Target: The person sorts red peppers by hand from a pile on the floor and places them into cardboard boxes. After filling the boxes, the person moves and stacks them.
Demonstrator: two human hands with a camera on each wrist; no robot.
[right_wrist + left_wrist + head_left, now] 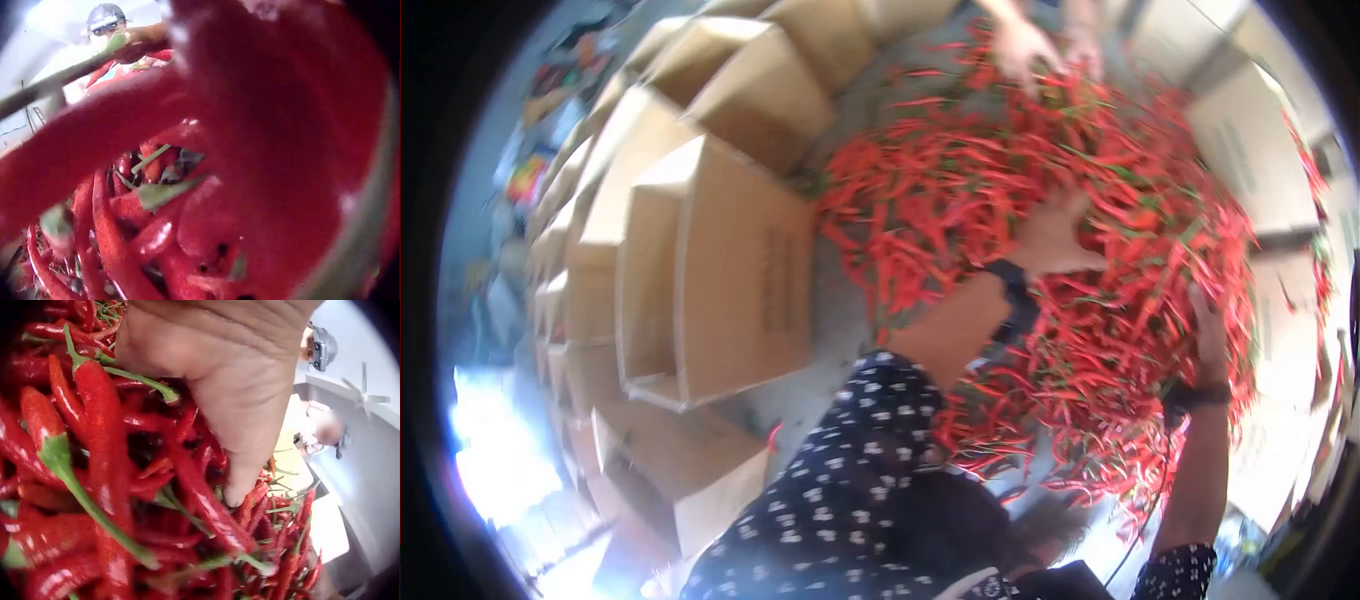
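A wide heap of red chili peppers [960,190] with green stems covers the floor in the head view. My left hand [1055,235] reaches into its middle, thumb spread away from the fingers. In the left wrist view that hand [231,375] has a straight thumb pressed down among the chilies [106,456], its fingers hidden. My right hand [1210,335], with a dark band at the wrist, lies extended against the heap's right side, partly sunk in chilies. Chilies [125,250] fill the right wrist view and hide the hand there.
Another person's hands [1025,50] work at the far side of the heap. Open cardboard boxes [745,270] stand in rows at left, and more cardboard [1250,150] lines the right. Bare floor [840,330] shows between the left boxes and the chilies.
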